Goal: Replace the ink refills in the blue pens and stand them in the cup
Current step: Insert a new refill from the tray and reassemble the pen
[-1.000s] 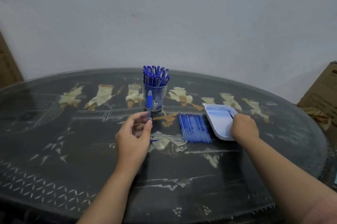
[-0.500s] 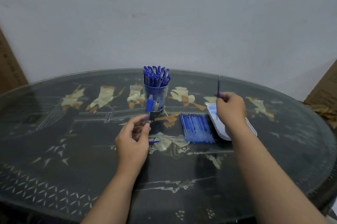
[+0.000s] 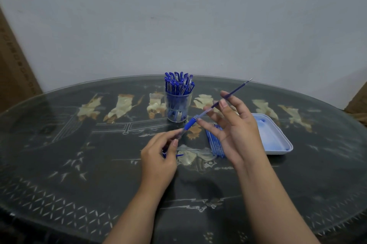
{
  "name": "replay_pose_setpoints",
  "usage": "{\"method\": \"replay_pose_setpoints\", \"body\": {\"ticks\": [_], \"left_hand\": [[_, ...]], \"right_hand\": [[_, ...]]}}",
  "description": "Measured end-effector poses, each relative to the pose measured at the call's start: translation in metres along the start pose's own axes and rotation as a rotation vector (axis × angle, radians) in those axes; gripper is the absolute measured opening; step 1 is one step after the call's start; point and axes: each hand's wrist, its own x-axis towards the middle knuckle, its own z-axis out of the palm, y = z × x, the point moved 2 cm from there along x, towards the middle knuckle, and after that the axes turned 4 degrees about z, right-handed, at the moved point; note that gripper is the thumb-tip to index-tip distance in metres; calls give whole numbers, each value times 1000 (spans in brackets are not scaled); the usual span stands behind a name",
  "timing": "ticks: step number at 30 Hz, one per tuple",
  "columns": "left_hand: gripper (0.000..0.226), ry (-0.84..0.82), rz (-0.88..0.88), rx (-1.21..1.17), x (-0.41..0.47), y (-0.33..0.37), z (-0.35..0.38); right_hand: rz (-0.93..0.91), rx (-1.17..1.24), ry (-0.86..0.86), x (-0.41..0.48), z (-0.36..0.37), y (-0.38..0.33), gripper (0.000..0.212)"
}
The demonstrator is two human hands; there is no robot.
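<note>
- The left hand [image 3: 158, 161] holds the clear plastic pen barrel with a blue rubber sleeve [image 3: 187, 125] low over the dark, glass-topped oval bench [image 3: 79, 164]. Its grip is closed around the back part of the barrel, thumb and fingers curled on it. The open front end points up and to the right, I think so that it faces the other hand.
- The right hand [image 3: 238, 130] pinches the thin blue ink refill [image 3: 237, 89] between thumb and forefinger. The other fingers are spread and hold nothing.
- The ink refill lies in one line with the pen barrel. Its back end is at the mouth of the barrel, or already a little inside, and its metal tip points away, up to the right. This direction seems correct for sliding it in.
- The step in hand looks like the insertion of the refill. After that the front piece must be closed.
- A small blue piece [image 3: 179, 155] lies on the bench just beside the left hand. Maybe it is the front cone, but I cannot tell.
- The clear plastic cup [image 3: 178, 110] stands behind the hands, full of upright blue capped pens [image 3: 178, 83].
- A row of blue spare refills [image 3: 215, 145] lies near the right hand, next to a pale rectangular tray [image 3: 282, 150], so both are easy to reach.
- A brown cardboard box [image 3: 14, 65] stands at the far left.
</note>
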Motion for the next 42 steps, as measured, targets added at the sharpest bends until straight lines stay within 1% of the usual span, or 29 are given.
{"method": "replay_pose_setpoints", "body": {"ticks": [8, 11, 20, 26, 29, 35, 40, 42], "left_hand": [[41, -30, 76, 52, 0, 2, 2], [40, -32, 79, 61, -1, 1, 2], [40, -26, 81, 93, -1, -3, 3], [41, -38, 105, 104, -1, -2, 3], [40, -38, 115, 101, -1, 0, 3], [40, -28, 72, 72, -1, 1, 4], [41, -24, 49, 60, -1, 0, 3], [41, -19, 42, 53, -1, 0, 3]], "right_hand": [[27, 18, 37, 4, -11, 3, 17], [36, 4, 38, 5, -13, 3, 17], [-93, -158, 76, 5, -13, 5, 16], [-124, -199, 109, 3, -15, 5, 16], [-121, -264, 91, 2, -13, 8, 15], [-86, -380, 73, 2, -11, 18, 10], [-70, -532, 66, 3, -14, 20, 12], [-69, -527, 65, 3, -13, 19, 11]]}}
